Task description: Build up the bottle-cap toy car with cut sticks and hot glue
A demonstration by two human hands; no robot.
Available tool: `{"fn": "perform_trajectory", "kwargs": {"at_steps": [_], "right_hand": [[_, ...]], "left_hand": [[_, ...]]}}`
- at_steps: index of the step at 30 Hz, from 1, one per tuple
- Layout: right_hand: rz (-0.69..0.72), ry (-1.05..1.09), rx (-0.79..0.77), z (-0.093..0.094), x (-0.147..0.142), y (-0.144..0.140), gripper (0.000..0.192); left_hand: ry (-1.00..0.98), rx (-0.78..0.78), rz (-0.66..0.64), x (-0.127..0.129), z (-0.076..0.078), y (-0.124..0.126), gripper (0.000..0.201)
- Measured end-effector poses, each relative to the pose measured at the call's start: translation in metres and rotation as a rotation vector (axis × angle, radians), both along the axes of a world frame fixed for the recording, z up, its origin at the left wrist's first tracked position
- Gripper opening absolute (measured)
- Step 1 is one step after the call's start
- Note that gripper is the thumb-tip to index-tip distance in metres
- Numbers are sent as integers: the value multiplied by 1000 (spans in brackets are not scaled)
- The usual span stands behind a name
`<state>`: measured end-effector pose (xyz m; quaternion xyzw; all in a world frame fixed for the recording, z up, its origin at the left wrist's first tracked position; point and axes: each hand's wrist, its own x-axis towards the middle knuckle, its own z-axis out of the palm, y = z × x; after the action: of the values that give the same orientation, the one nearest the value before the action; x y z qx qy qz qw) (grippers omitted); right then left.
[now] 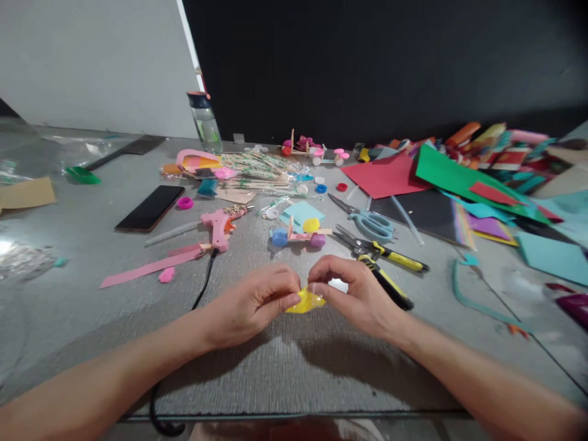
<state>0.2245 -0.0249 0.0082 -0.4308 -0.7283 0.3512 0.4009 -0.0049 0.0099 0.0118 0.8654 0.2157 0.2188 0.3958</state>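
My left hand (250, 303) and my right hand (353, 294) meet over the grey table (285, 367), both pinching a small yellow piece (305, 302) between their fingertips. Just behind them stands a small toy car (298, 236) of wooden sticks with blue, yellow and pink bottle-cap wheels. A pink glue gun (218, 226) lies to the left of the car, its black cord (202, 288) running toward me past my left hand. Yellow-handled pliers (386, 269) lie close to my right hand.
Blue scissors (370, 223), a black phone (150, 208), a pink paper strip (147, 267), a pile of wooden sticks (257, 171) and a water bottle (204, 122) lie beyond. Coloured paper sheets (459, 177) cover the right side. A second toy car (312, 150) stands at the back.
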Motion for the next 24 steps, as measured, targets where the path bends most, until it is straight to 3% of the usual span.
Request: {"fn": "perform_trajectory", "kwargs": {"at_steps": [3, 9, 11, 16, 18, 21, 24], "right_hand": [[-72, 51, -63, -5, -3, 0, 15], [-103, -35, 110, -5, -4, -3, 16], [-81, -29, 48, -4, -3, -3, 14], [58, 88, -304, -4, 1, 4, 19], [54, 90, -334, -5, 2, 5, 15], [-67, 61, -240, -4, 2, 3, 12], [-107, 7, -27, -1, 4, 0, 17]], "left_hand": [[12, 5, 37, 1, -3, -1, 18], [-42, -22, 172, 6, -12, -5, 17], [-66, 4, 139, 6, -11, -5, 16], [-13, 89, -70, 1, -8, -3, 12], [0, 85, -73, 1, -9, -3, 10], [-43, 63, -21, 2, -11, -4, 8], [-100, 54, 45, 3, -11, -6, 7]]}}
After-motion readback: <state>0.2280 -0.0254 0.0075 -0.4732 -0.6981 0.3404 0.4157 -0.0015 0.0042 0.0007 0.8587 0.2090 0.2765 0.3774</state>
